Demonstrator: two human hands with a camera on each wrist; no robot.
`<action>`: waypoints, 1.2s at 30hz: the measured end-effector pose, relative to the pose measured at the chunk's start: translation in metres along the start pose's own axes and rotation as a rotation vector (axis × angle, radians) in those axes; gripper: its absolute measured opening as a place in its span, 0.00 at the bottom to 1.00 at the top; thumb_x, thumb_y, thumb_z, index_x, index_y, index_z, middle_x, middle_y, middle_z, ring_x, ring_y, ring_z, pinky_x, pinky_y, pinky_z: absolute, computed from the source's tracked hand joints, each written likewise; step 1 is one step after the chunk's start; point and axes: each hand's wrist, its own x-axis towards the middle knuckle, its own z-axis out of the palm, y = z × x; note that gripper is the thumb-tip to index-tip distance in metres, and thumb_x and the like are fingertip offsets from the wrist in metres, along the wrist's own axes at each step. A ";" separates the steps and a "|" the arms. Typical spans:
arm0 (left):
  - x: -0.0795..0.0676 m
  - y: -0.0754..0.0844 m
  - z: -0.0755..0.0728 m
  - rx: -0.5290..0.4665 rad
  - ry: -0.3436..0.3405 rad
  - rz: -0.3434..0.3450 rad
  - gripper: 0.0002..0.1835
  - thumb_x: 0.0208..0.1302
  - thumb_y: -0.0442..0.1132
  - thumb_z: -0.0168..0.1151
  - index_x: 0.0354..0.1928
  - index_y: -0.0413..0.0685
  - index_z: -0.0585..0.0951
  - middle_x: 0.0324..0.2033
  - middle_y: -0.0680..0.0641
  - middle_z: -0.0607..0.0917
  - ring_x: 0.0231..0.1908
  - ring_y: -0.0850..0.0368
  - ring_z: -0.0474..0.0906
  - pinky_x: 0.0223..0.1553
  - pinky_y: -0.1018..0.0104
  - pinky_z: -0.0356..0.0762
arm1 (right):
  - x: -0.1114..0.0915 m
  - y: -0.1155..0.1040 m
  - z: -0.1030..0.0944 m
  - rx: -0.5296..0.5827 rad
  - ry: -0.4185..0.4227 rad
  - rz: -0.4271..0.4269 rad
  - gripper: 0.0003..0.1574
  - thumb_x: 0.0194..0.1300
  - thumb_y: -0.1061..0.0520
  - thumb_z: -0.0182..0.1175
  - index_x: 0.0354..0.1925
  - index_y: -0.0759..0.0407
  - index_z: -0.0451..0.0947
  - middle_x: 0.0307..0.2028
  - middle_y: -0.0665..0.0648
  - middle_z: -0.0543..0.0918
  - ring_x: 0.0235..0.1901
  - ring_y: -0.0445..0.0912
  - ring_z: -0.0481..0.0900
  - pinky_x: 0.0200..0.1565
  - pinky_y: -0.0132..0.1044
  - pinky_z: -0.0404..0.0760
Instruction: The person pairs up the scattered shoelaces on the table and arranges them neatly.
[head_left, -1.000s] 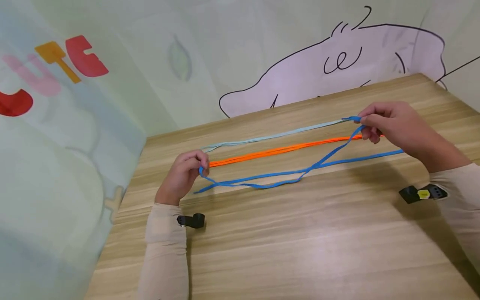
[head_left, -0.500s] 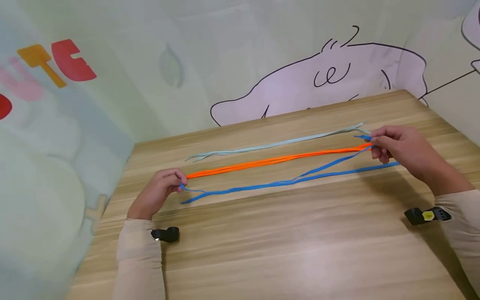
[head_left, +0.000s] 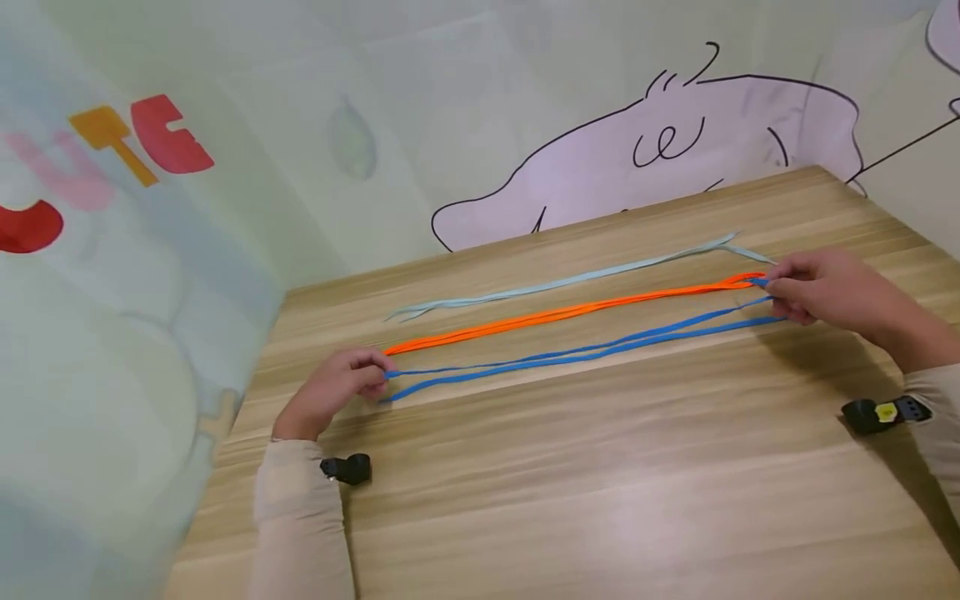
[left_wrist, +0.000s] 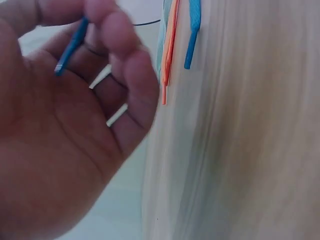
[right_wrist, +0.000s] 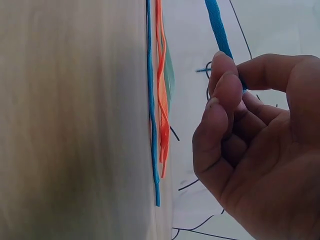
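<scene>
A blue shoelace point(head_left: 705, 316) is stretched between both hands, just above the wooden table. My left hand point(head_left: 337, 387) pinches it near one end, and its tipped end point(left_wrist: 71, 49) hangs inside the palm in the left wrist view. At the other end, thumb and fingertips of my right hand point(head_left: 832, 287) pinch the lace; the right wrist view shows this stretch of blue lace point(right_wrist: 218, 25) running up from the fingers. A second blue shoelace point(head_left: 450, 378) lies on the table, nearer the body and almost parallel.
Orange shoelaces point(head_left: 570, 312) lie straight behind the blue ones, with a pale mint pair point(head_left: 600, 273) farther back, forked at its ends. The wooden table point(head_left: 570, 483) meets a printed wall point(head_left: 405, 133) at its back and left.
The held blue lace, slack and crossing the other blue lace before, is now drawn nearly straight beside it. Both hands have moved apart and lower towards the table.
</scene>
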 end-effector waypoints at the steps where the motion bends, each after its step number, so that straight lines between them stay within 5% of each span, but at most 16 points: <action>1: 0.000 0.000 0.002 -0.006 -0.008 -0.010 0.12 0.71 0.34 0.53 0.48 0.33 0.80 0.31 0.44 0.79 0.36 0.50 0.76 0.44 0.59 0.76 | 0.001 0.001 -0.002 -0.019 -0.012 0.005 0.17 0.78 0.56 0.51 0.50 0.72 0.72 0.30 0.57 0.80 0.27 0.48 0.76 0.31 0.36 0.79; 6: 0.002 0.002 0.006 -0.005 -0.039 -0.032 0.11 0.70 0.34 0.56 0.49 0.33 0.79 0.37 0.42 0.83 0.39 0.51 0.81 0.44 0.63 0.80 | 0.000 0.005 -0.008 -0.073 -0.022 0.020 0.16 0.77 0.58 0.52 0.49 0.73 0.72 0.29 0.56 0.80 0.27 0.47 0.75 0.29 0.37 0.78; 17: 0.001 0.006 0.005 0.106 -0.064 -0.077 0.08 0.64 0.32 0.59 0.44 0.37 0.81 0.29 0.45 0.80 0.31 0.51 0.74 0.36 0.62 0.76 | -0.001 0.011 -0.002 -0.141 -0.090 0.012 0.15 0.73 0.60 0.57 0.46 0.74 0.74 0.25 0.55 0.80 0.24 0.47 0.75 0.26 0.36 0.75; 24: 0.001 0.007 0.004 0.229 -0.090 -0.052 0.06 0.70 0.35 0.60 0.43 0.39 0.82 0.31 0.46 0.81 0.32 0.51 0.76 0.37 0.60 0.77 | 0.001 0.011 0.007 -0.153 -0.108 -0.007 0.18 0.72 0.58 0.59 0.48 0.75 0.74 0.24 0.54 0.81 0.24 0.47 0.77 0.26 0.36 0.77; 36: -0.001 0.026 0.005 0.600 0.050 -0.131 0.17 0.74 0.52 0.52 0.47 0.47 0.82 0.37 0.48 0.82 0.33 0.52 0.74 0.35 0.57 0.71 | 0.005 0.001 0.010 -0.246 -0.052 0.041 0.20 0.73 0.52 0.54 0.43 0.71 0.75 0.23 0.53 0.78 0.26 0.49 0.73 0.28 0.41 0.71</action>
